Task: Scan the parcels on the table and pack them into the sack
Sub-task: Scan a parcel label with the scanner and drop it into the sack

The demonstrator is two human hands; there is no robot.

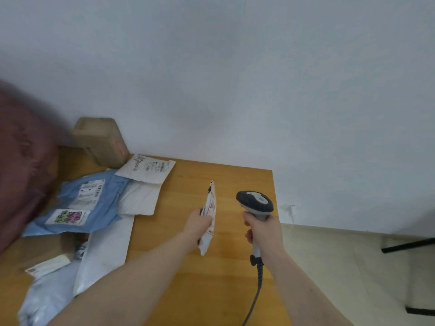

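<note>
My left hand grips a small white parcel with red print, held on edge above the wooden table. My right hand holds a grey barcode scanner by its handle, just right of that parcel, with its head turned left. More parcels lie at the left: a blue bag with labels, a white labelled mailer, further white bags and a brown taped box at the wall, with a red scan light on its side.
A blurred dark red shape fills the left edge. The scanner's cable runs down off the bottom of the frame. A white wall stands behind the table. Right of the table's edge is pale floor with black furniture legs.
</note>
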